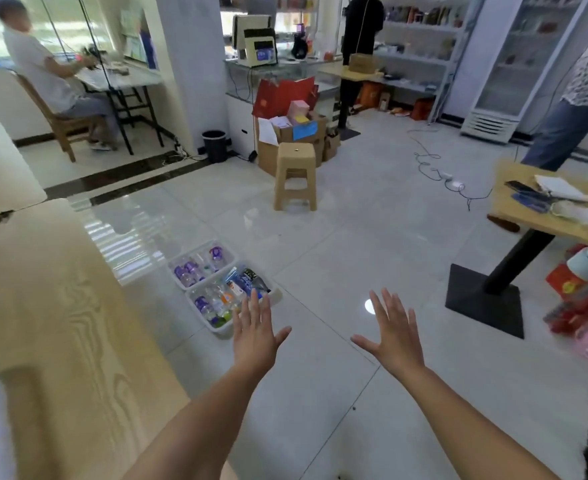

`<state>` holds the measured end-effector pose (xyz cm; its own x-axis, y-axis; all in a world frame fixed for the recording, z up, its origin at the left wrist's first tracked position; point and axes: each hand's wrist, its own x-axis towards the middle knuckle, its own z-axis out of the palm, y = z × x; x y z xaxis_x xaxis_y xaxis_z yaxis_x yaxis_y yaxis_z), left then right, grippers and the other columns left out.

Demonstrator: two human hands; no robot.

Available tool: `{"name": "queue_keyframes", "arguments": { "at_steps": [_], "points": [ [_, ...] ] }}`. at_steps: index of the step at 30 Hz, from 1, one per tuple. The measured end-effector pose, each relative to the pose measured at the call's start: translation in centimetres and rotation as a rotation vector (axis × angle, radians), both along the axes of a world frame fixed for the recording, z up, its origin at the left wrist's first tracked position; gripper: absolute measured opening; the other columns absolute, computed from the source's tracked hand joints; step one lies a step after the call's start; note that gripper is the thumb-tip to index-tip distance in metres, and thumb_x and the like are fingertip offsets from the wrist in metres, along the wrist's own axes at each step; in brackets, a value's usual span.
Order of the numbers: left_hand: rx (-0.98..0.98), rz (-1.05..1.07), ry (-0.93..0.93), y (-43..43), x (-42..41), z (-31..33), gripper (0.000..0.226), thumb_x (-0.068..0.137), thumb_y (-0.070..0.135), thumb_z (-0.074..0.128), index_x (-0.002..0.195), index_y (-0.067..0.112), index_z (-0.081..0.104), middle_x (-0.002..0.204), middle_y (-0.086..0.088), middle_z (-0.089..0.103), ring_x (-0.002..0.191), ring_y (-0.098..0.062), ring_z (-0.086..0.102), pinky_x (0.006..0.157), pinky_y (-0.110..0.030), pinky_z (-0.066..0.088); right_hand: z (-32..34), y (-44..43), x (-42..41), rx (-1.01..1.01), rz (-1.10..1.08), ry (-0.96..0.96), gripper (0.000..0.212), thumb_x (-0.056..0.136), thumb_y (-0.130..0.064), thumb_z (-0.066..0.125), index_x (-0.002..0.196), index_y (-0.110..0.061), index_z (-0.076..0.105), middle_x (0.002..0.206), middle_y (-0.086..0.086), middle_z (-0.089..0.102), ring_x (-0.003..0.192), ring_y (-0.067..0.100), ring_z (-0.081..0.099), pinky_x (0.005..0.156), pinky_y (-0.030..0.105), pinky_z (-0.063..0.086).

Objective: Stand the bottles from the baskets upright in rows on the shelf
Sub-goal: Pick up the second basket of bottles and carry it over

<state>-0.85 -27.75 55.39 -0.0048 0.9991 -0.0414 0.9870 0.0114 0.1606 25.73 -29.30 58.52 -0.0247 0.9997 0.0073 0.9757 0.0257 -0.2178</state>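
Two white baskets stand side by side on the tiled floor. The far basket [178, 268] holds clear bottles with purple labels [186, 271]. The near basket [216, 329] holds several mixed bottles lying down, among them a dark one [254, 279] and one with an orange label [228, 297]. My left hand [255, 332] is stretched out flat with spread fingers, its fingertips over the near basket's right end. My right hand [391, 332] is also flat and spread, over bare floor to the right. Both hold nothing. No shelf for the bottles is plainly in view.
A wood-grain table top [43, 289] fills the left side. A beige plastic stool [295, 174] stands ahead, cardboard boxes [285, 133] behind it. A table on a black pedestal [486, 299] is at right. Cables [434, 168] trail on the floor. People sit and stand around the room's edges.
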Motion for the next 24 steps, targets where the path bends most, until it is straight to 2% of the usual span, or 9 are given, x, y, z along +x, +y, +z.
{"name": "queue_keyframes", "arguments": {
  "at_steps": [3,4,6,9,13,14,17,19,24],
  "points": [
    [0.006,0.047,0.008,4.8,2.4,0.7,0.082,0.092,0.067,0.014,0.152,0.011,0.013,0.157,-0.012,-0.001,0.147,-0.024,-0.014,0.117,-0.042,-0.007,0.2,6.2,2.4,-0.005,0.052,-0.006,0.114,0.054,-0.095,-0.004,0.149,-0.032,-0.012,0.159,-0.006,-0.013,0.145,0.013,-0.017,0.115,0.038,-0.012],
    [-0.028,0.057,-0.015,6.2,2.7,0.5,0.082,0.092,0.067,0.012,0.150,0.011,0.024,0.157,-0.014,0.014,0.147,-0.025,-0.005,0.117,-0.042,-0.002,0.2,8.4,3.0,-0.004,0.064,0.001,0.117,0.052,-0.096,-0.005,0.149,-0.032,-0.010,0.159,-0.005,-0.011,0.145,0.014,-0.015,0.116,0.038,-0.011],
    [-0.031,0.117,-0.025,8.3,2.3,-1.2,0.082,0.091,0.069,0.004,0.150,0.014,0.019,0.156,-0.014,0.022,0.145,-0.026,0.004,0.115,-0.041,-0.002,0.4,12.5,3.6,-0.017,0.098,-0.004,0.110,0.063,-0.093,0.016,0.150,-0.031,-0.008,0.160,-0.004,-0.010,0.146,0.016,-0.012,0.117,0.040,-0.008],
    [-0.114,0.234,-0.048,7.9,0.8,-1.0,0.081,0.087,0.072,0.004,0.151,0.022,-0.002,0.160,-0.011,0.002,0.145,-0.024,-0.011,0.115,-0.040,-0.008,-0.4,16.5,2.3,-0.088,0.189,-0.034,0.099,0.078,-0.077,0.039,0.150,-0.030,-0.010,0.159,-0.003,-0.012,0.146,0.018,-0.012,0.118,0.042,-0.006],
    [-0.100,0.425,-0.051,9.7,-2.3,-1.5,0.084,0.095,0.060,0.027,0.150,0.015,-0.018,0.156,-0.009,-0.027,0.143,-0.028,-0.026,0.118,-0.043,-0.012,-2.5,21.6,-1.6,-0.129,0.330,-0.061,0.115,0.054,-0.095,0.000,0.148,-0.031,-0.017,0.158,-0.004,-0.018,0.146,0.018,-0.016,0.116,0.041,-0.008],
    [-0.119,0.445,-0.040,10.6,-3.1,-1.4,0.084,0.096,0.059,0.028,0.149,0.014,-0.019,0.155,-0.009,-0.030,0.142,-0.028,-0.028,0.117,-0.044,-0.014,-3.0,23.2,-2.7,-0.139,0.348,-0.049,0.114,0.054,-0.095,0.000,0.148,-0.031,-0.017,0.158,-0.004,-0.018,0.146,0.018,-0.016,0.116,0.041,-0.009],
    [-0.141,0.471,-0.042,14.1,-5.6,-1.9,0.084,0.096,0.059,0.027,0.147,0.014,-0.023,0.151,-0.009,-0.035,0.140,-0.028,-0.031,0.118,-0.047,-0.013,-4.1,27.5,-6.3,-0.163,0.398,-0.044,0.100,0.078,-0.080,0.033,0.148,-0.029,-0.016,0.158,-0.003,-0.017,0.146,0.019,-0.015,0.117,0.042,-0.006],
    [-0.149,0.493,-0.048,16.9,-7.2,-2.6,0.085,0.096,0.059,0.027,0.146,0.014,-0.024,0.149,-0.008,-0.037,0.140,-0.027,-0.032,0.118,-0.048,-0.011,-4.8,30.4,-8.1,-0.177,0.422,-0.047,0.098,0.081,-0.074,0.039,0.148,-0.028,-0.016,0.158,-0.003,-0.018,0.146,0.019,-0.016,0.117,0.042,-0.007],
    [-0.170,0.474,0.031,24.5,-11.2,-5.0,0.088,0.093,0.063,0.025,0.146,0.011,-0.021,0.149,-0.009,-0.036,0.139,-0.026,-0.035,0.115,-0.044,-0.020,-7.3,37.9,-11.2,-0.193,0.404,-0.030,0.103,0.067,-0.089,0.012,0.145,-0.030,-0.021,0.154,-0.007,-0.025,0.145,0.018,-0.016,0.115,0.039,-0.010]
  ]
}}
